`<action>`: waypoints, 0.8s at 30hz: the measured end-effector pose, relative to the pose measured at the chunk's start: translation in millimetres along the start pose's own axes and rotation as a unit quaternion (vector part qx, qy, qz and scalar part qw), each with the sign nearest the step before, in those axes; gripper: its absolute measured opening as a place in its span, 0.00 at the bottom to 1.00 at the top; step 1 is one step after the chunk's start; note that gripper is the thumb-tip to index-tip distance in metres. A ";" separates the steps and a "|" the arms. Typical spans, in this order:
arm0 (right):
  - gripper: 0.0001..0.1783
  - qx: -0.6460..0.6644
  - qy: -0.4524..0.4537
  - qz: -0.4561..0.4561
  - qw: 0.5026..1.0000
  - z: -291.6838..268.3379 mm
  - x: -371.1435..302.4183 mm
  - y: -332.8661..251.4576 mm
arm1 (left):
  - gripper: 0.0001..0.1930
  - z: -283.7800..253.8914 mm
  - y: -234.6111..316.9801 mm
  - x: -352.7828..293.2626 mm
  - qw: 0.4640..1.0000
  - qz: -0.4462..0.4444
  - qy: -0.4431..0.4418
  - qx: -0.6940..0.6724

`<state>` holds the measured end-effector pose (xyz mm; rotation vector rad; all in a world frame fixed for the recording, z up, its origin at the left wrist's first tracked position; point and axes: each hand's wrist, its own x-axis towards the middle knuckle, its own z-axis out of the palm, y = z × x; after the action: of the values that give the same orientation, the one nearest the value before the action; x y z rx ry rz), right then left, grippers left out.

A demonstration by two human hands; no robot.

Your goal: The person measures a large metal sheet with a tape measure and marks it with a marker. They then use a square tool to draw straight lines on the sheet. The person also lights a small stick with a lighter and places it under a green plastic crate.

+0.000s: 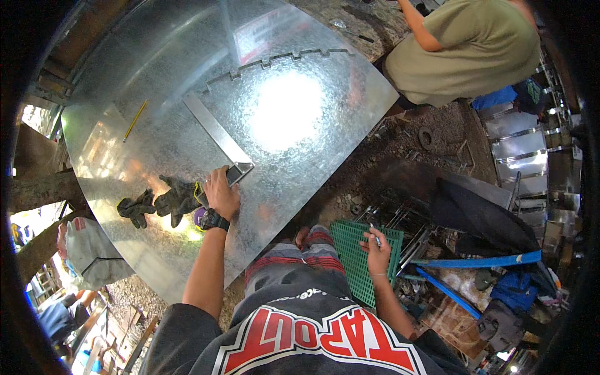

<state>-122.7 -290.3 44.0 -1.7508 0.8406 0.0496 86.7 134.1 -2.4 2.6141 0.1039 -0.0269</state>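
My left hand point(221, 192) lies on a large shiny sheet of metal point(287, 181), its fingers closed over the near end of an L-shaped metal piece point(215, 128). The long flat arm of that piece runs away to the upper left across the sheet. Dark work gloves point(175, 201) with yellow-green edging lie just left of this hand, beside a small purple round thing point(200, 217) partly hidden by my wrist. My right hand point(377, 251) is off the sheet, near my leg, with its fingers pinched round a small thin whitish stick point(373, 231) whose kind I cannot make out.
A yellow pencil point(135, 121) and a notched dark strip or cut line point(269, 62) are on the sheet. At the upper right a person in an olive shirt point(465, 53) bends over. A green plastic grid point(353, 250), blue strips point(481, 259) and metal scraps lie at right.
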 end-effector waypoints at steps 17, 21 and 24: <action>0.17 -0.136 -0.161 -0.264 0.941 28.6 144.3 -137.6 | 0.33 -5.9 -28.5 -105.7 0.969 -0.198 0.112 0.091; 0.15 -0.144 -0.296 -0.186 0.926 33.0 162.9 -170.9 | 0.20 -25.2 26.9 -113.1 0.920 -0.298 0.093 -0.236; 0.17 -0.198 -0.449 -0.172 0.854 55.7 145.4 -170.1 | 0.11 -11.8 89.5 -131.7 0.805 -0.318 -0.074 -0.496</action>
<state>100.6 -298.1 100.8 -1.9349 -0.1939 0.7890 -37.6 53.7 57.7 1.4213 0.7232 -0.3190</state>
